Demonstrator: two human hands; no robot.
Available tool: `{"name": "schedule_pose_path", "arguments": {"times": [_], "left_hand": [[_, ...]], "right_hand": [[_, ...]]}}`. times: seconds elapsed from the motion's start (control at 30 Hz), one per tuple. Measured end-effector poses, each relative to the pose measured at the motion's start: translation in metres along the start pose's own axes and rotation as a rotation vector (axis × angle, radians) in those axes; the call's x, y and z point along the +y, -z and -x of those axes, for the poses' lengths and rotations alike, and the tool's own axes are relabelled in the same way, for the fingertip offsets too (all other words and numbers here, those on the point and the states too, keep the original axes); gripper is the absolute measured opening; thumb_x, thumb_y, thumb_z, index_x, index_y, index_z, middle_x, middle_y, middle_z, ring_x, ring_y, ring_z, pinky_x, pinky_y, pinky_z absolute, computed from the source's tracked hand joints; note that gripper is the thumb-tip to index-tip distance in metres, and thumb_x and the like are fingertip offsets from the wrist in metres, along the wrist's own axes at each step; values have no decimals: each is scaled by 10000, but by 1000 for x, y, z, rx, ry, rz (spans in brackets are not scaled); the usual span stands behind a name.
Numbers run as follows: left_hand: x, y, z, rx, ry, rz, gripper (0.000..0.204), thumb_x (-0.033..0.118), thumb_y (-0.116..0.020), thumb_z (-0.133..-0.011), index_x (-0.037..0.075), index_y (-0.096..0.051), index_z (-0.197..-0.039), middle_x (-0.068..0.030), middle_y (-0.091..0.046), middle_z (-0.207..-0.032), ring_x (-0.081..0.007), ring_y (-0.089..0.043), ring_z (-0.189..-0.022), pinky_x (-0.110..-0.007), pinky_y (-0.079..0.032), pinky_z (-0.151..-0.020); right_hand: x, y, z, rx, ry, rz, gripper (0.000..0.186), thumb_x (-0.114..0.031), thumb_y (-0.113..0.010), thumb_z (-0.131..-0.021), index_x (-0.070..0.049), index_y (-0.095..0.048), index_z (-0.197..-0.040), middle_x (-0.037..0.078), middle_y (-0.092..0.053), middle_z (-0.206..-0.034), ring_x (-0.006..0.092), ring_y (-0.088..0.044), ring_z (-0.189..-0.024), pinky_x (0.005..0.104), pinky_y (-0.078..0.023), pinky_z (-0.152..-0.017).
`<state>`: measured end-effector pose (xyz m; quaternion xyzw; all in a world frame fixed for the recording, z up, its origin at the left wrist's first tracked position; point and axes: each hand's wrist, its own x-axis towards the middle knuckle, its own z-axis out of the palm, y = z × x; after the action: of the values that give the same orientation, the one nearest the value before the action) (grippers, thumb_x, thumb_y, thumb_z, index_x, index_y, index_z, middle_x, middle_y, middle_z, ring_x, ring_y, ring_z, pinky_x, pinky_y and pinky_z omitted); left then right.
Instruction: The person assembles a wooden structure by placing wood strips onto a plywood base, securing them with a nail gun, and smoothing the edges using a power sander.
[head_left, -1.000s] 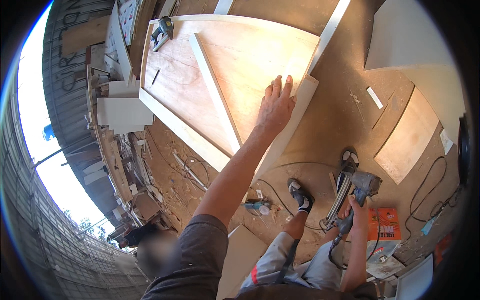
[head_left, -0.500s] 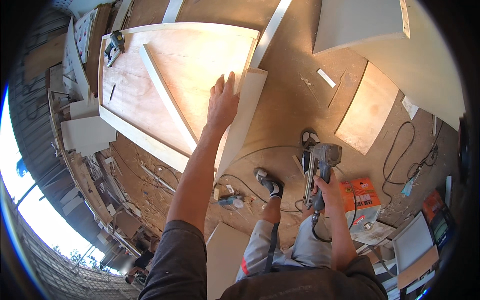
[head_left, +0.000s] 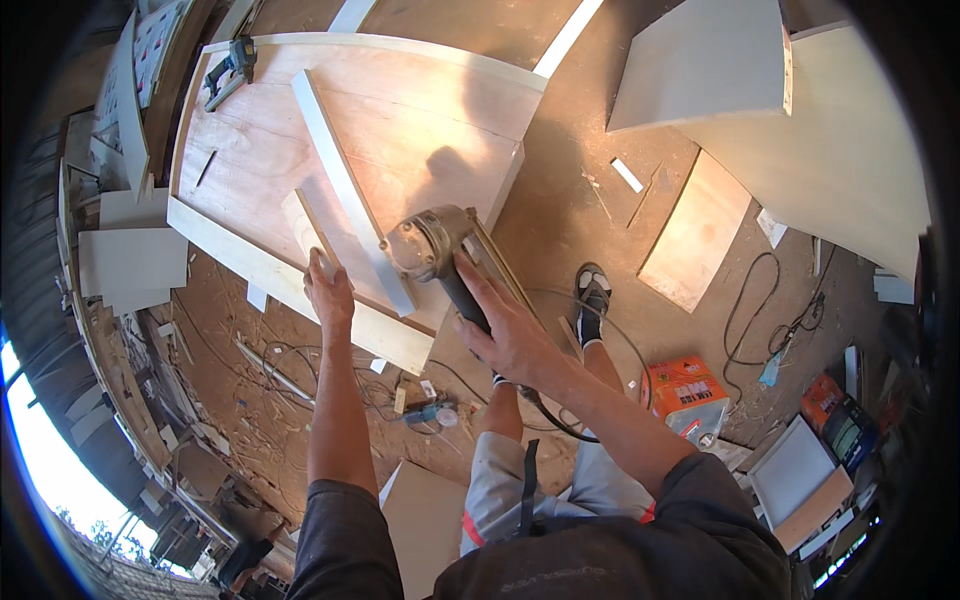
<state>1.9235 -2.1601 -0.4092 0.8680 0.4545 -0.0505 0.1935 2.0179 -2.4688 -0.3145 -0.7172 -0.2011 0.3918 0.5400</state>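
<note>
My left hand (head_left: pixel 330 295) is closed on the near end of a short pale wood strip (head_left: pixel 305 225), which slants over the near part of a plywood panel (head_left: pixel 410 120) edged with wooden rails. In my right hand (head_left: pixel 510 335) is a pneumatic nail gun (head_left: pixel 425 245), gripped by its handle, with a hose trailing from it. The gun's head is above the panel's near right part and hides some of it. A long white strip (head_left: pixel 345 180) crosses the panel between its far and near sides. At the far left corner of the panel lies a second nail gun (head_left: pixel 233 70).
An orange box (head_left: pixel 685 385) stands right of my feet. A plywood offcut (head_left: pixel 695 230) and a large pale board (head_left: pixel 830 130) are farther right. Hoses, cables and an angle grinder (head_left: pixel 435 413) lie on the scrap-strewn floor. Stacked boards (head_left: pixel 135 265) line the left.
My left hand has left the panel's right edge, moved nearer and left, and now holds the short wood strip. My right hand has brought the nail gun up and left over the panel.
</note>
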Motion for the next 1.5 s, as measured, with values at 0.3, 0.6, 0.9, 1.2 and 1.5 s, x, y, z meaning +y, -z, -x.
{"name": "schedule_pose_path", "arguments": {"times": [0.3,0.6,0.9,1.2,1.5], "left_hand": [[-68,8,-46,3,-133,87,640,208,-594,-891,63,-361,-1469,-286,-410,-1397,-454,-422,-1255,-504,-363,-1055],[-142,46,163,50,58,524,574,193,-600,-925,64,-390,-1443,-237,-435,-1408,-420,-424,-1299,-448,-369,-1074],[-207,-17,571,-452,1057,505,534,184,-574,-863,37,-476,-1367,-289,-537,-1267,-457,-522,-1173,-504,-436,-992],[-371,-101,569,-404,1044,552,566,194,-645,-801,86,-532,-1345,-310,-579,-1217,-454,-560,-1134,-489,-458,-981],[-651,-274,413,-1,1276,683,683,319,-699,-798,-56,-510,-1337,-227,-640,-1139,-311,-620,-1044,-386,-478,-890]], "right_hand": [[-41,-147,-162,144,53,357,720,-152,-607,-893,-147,-254,-1521,269,-475,-1212,404,-602,-1014,491,-520,-862],[-2,-219,-243,154,146,882,658,-321,-551,-921,-175,-303,-1513,273,-544,-1177,434,-574,-1076,488,-473,-927],[22,-267,-247,-7,295,1150,702,-298,-536,-950,-199,-182,-1548,309,-395,-1404,425,-476,-1265,487,-421,-1025],[49,-257,-248,-4,492,1256,716,-291,-559,-925,-76,-234,-1525,316,-428,-1400,445,-460,-1267,480,-375,-1061],[71,-264,-255,124,474,1260,706,-369,-568,-933,-53,-310,-1510,165,-389,-1515,288,-387,-1387,340,-288,-1128]]}}
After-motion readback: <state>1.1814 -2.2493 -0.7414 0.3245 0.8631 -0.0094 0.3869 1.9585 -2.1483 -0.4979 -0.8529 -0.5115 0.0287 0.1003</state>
